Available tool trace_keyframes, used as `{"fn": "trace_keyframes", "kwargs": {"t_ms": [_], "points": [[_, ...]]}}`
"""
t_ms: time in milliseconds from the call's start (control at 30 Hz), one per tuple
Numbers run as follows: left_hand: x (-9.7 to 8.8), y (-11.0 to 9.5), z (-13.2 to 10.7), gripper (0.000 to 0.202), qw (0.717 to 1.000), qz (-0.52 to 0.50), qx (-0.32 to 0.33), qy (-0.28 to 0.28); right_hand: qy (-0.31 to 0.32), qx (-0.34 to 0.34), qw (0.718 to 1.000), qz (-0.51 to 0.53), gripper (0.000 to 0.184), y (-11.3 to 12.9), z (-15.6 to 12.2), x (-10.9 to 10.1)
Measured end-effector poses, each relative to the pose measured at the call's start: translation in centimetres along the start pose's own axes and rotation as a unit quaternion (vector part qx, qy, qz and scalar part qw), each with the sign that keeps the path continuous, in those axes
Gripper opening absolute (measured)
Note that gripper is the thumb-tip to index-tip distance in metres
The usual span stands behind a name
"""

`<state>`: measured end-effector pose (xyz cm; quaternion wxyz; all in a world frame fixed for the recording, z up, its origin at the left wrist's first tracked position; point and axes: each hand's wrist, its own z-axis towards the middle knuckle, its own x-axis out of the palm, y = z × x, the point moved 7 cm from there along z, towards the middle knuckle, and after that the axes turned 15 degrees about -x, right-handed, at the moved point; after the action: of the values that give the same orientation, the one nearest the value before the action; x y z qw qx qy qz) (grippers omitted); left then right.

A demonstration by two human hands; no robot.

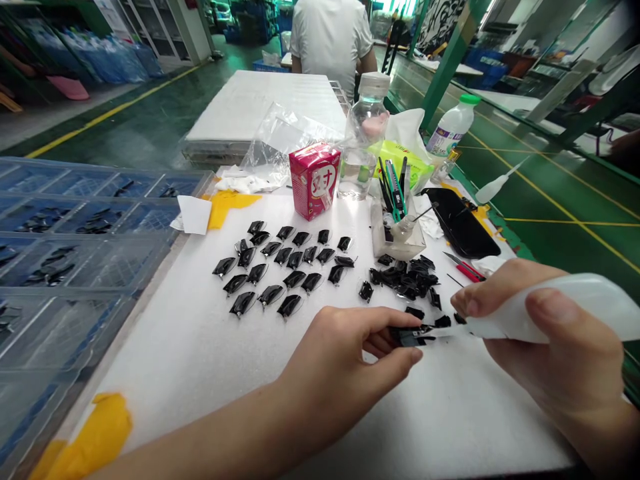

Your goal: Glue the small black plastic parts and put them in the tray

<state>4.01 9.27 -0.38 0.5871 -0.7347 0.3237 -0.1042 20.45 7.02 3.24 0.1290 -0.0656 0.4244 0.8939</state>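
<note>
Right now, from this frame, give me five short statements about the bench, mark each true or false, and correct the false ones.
1. The left hand pinches a small black part. True.
2. The right hand is empty. False: it grips a white squeeze bottle.
3. Rows of black pieces lie on a white foam sheet. True.
4. The pink drink carton sits inside the blue tray. False: it stands on the white foam sheet.
5. A person in a white T-shirt is beyond the bench, back to the camera. True.
</note>
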Motion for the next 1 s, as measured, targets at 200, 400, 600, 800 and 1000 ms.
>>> {"fn": "trace_keyframes", "kwargs": {"t_ms": [200, 400, 600, 800, 1000], "points": [[0.01, -0.06, -0.01, 0.027, 1.000, 0.006, 0.002, 0.004, -0.009, 0.006, 1.000, 0.006, 0.029, 0.15, 0.08, -0.12], [-0.11, -0.26, -0.01, 0.026, 1.000, 0.014, 0.007, -0.003, -0.005, 0.013, 1.000, -0.006, 0.028, -0.07, 0.10, -0.29], [0.00, -0.20, -0.09, 0.026, 1.000, 0.010, 0.006, -0.002, 0.000, 0.008, 1.000, -0.007, 0.029, 0.08, 0.20, -0.28], [0.06, -0.31, 0.02, 0.026, 1.000, 0.010, 0.012, -0.001, -0.002, 0.013, 1.000, -0.006, 0.029, 0.11, 0.12, -0.22], [0.05, -0.22, -0.04, 0.026, 1.000, 0.009, 0.004, 0.000, -0.009, 0.018, 1.000, -0.011, 0.029, 0.23, 0.41, -0.29]]}}
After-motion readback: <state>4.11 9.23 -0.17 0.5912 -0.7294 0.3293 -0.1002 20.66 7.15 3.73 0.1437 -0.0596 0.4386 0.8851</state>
